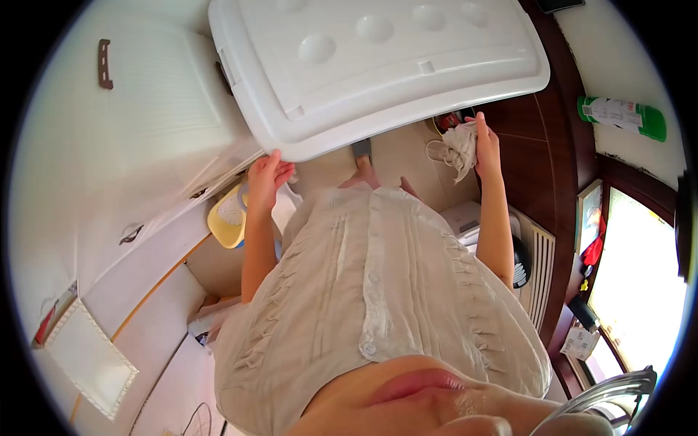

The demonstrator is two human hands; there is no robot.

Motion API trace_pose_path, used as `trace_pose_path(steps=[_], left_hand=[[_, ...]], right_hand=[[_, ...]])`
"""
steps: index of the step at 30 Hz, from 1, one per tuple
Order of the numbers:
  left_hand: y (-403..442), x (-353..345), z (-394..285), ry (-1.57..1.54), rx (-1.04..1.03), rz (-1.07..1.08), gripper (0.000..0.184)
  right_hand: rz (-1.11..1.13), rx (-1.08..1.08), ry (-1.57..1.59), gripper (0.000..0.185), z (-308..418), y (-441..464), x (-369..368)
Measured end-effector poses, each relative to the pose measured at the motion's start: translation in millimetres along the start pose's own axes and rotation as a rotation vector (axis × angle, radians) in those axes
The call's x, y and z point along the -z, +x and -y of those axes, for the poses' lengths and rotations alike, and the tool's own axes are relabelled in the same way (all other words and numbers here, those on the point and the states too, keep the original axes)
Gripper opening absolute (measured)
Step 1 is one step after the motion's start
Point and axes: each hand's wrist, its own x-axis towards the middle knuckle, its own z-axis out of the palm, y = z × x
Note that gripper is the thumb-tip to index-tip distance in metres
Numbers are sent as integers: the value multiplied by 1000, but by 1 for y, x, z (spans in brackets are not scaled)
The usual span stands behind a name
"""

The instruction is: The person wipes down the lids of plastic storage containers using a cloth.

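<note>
A large white plastic storage-box lid (pixel 385 80) with round dimples fills the top of the view, slightly tilted. My left hand (pixel 267 182) is at its near left corner, fingers bent against the rim, one fingertip over the edge. My right hand (pixel 487 151) is closed on a crumpled beige cloth (pixel 459 151), just below the lid's near right edge. Part of the cloth is hidden inside that hand, and a loop hangs from its left side. What lies under the lid cannot be seen.
White cabinet doors (pixel 145 160) stand on the left, with a yellow plastic basket (pixel 227 216) low beside my left arm. At right are dark wooden furniture (pixel 520 167), a green bottle (pixel 622 118) and a bright window (pixel 640 276). A bare foot (pixel 361 176) shows on the tiled floor.
</note>
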Motion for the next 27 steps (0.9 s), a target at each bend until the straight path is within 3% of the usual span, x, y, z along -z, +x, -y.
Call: trace_pose_path(steps=[2, 3, 6, 9, 17, 23, 25, 26, 27], left_hand=[[-21, 3, 4, 94, 112, 45, 45], [25, -9, -18, 78, 80, 76, 45], [10, -5, -18, 81, 121, -19, 46], [5, -15, -19, 21, 86, -49, 47], [-9, -16, -31, -88, 20, -37, 37], [-51, -38, -86, -236, -182, -49, 29], [-54, -28, -94, -340, -299, 102, 27], [-62, -37, -110, -384, -346, 73, 26], [-69, -48, -132, -427, -398, 42, 25]], right_hand=[[-133, 91, -340, 62, -9, 4, 19], [-142, 138, -338, 62, 15, 45, -5], [-153, -72, -400, 67, 27, 56, -20], [-227, -66, -438, 72, 50, 42, -51], [-116, -101, -454, 70, 63, 41, -36], [91, -196, 62, 54, 78, 29, -27], [158, -66, 250, 48, 98, 7, -37], [340, -128, 267, 48, 109, 16, -19], [374, -49, 324, 51, 127, 12, -29]])
